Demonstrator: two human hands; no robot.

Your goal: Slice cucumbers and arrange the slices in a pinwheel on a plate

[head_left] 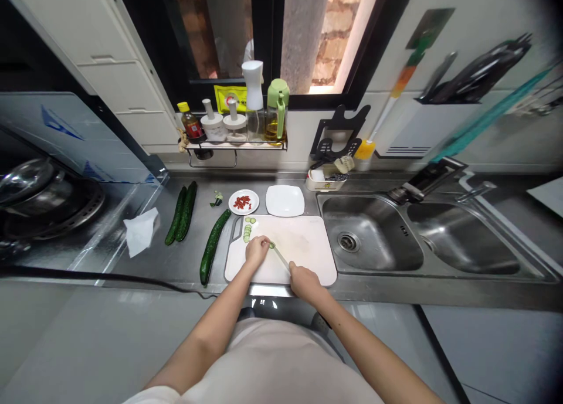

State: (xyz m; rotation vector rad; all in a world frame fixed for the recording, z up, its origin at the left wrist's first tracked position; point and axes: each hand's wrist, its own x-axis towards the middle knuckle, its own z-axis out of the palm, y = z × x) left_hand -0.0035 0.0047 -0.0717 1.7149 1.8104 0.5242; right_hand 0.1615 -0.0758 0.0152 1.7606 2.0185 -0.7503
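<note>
A white cutting board (303, 240) lies on the steel counter. On its left part, my left hand (257, 250) has its fingers drawn together beside a small cucumber slice (271, 245); what they pinch, if anything, is too small to make out. My right hand (304, 279) is closed round the handle of a knife (281, 258), whose blade points up and left to that slice. Several thin cucumber slices (247, 233) lie in a row near the board's upper left corner. Just left of the board is a whole cucumber (213, 247).
Behind the board stand a plate of red pieces (243, 211) and a white square plate (285, 201). Two cucumbers (181, 213) and a white paper (141, 233) lie farther left. A double sink (373, 266) is at the right, a pot (37, 196) at far left.
</note>
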